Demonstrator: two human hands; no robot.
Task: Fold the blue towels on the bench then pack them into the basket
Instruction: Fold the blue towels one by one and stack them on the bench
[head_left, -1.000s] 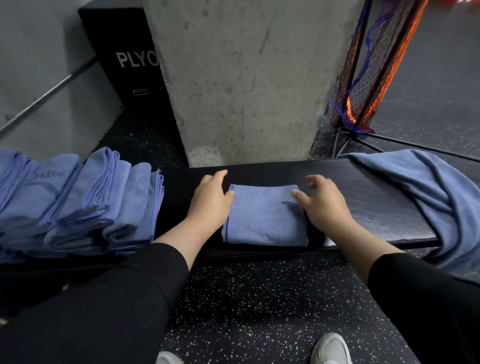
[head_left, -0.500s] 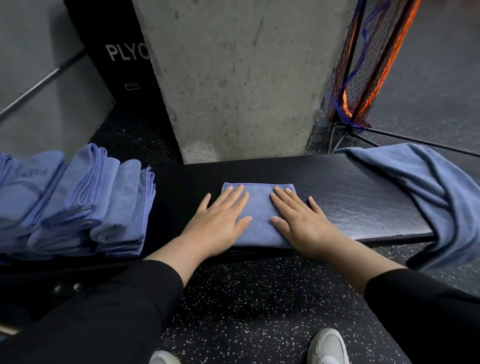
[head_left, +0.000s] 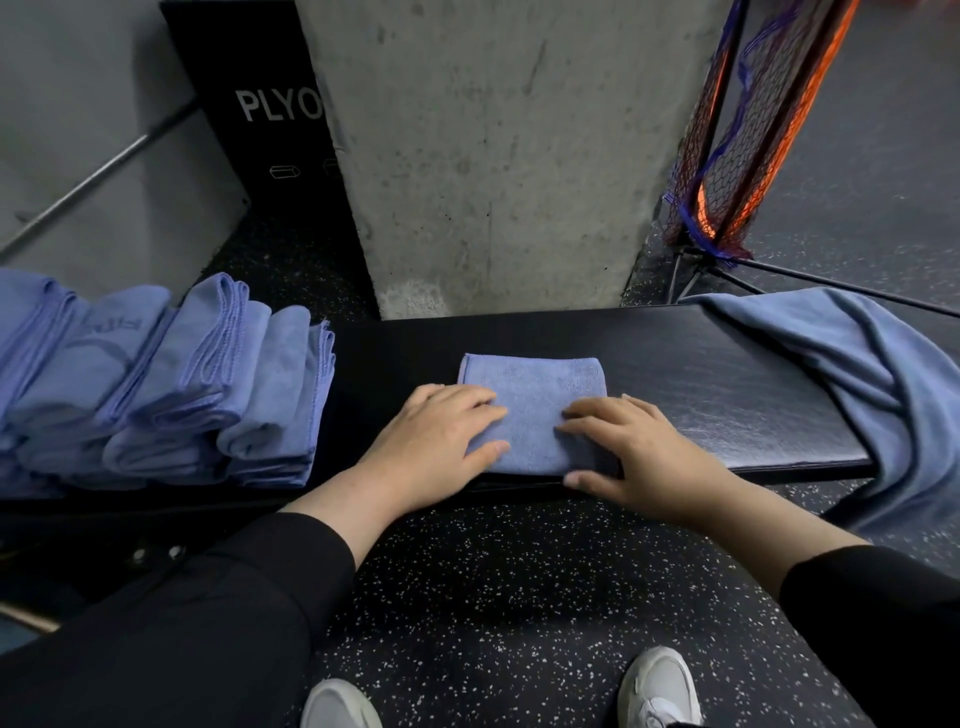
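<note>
1. The folded blue towel (head_left: 535, 410) lies flat on the black bench (head_left: 727, 395), a small neat rectangle, and both hands are on it.
2. Left hand (head_left: 436, 447) covers the towel's left edge, fingers straight and spread, palm flat, pressing down; nothing is pinched.
3. Right hand (head_left: 639, 457) lies on the towel's right near corner, fingers straight and pointing left across the cloth, thumb out along the bench's near edge. Flat too, no grip.
4. The fingertips of the two hands nearly meet over the middle of the towel; its far half shows bare beyond them.
5. Out past the left hand, well apart, a row of folded blue towels (head_left: 171, 384) sits leaning on edge at the bench's left end.
6. Out past the right hand, an unfolded blue towel (head_left: 857, 374) drapes over the bench's right end and hangs towards the floor.
7. Between the right hand and that draped towel there is a bare stretch of bench top.
8. Beyond the hands stands a concrete pillar (head_left: 493, 156), with a black plyo box (head_left: 254, 130) to its left and orange-and-blue netting (head_left: 748, 135) to its right.
9. On the near side, speckled rubber floor (head_left: 493, 597), black sleeves, and two white shoes (head_left: 660, 686) at the bottom edge.
</note>
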